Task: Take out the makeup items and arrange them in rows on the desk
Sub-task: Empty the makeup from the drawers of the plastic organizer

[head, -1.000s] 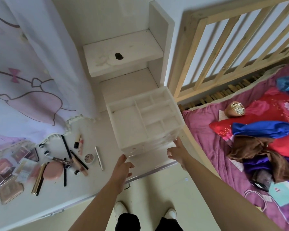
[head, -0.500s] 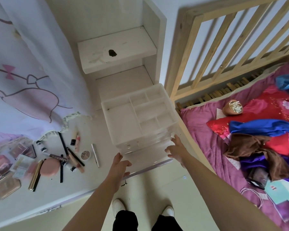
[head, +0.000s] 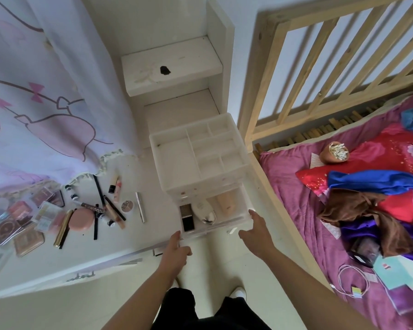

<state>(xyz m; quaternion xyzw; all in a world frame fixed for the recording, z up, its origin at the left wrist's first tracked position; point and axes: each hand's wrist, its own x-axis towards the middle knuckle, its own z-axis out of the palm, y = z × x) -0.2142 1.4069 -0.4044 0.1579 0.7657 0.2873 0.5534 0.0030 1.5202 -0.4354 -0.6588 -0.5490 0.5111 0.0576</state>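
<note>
In the drawer [head: 224, 221], hazy items [head: 203, 211] (three)

A drawer [head: 216, 219] low in the clear organizer [head: 196, 151], shut a second ago, now stands pulled out toward us over the desk's front edge. Our left hand [head: 175, 251] and right hand [head: 255, 234], which were reaching for its front, now hold its two front corners and have come back with it. Its contents have come into sight: a black case [head: 187, 216] at the left, a white and silver item [head: 204, 210] beside it, and a beige tube [head: 225, 200] at the right.
</note>
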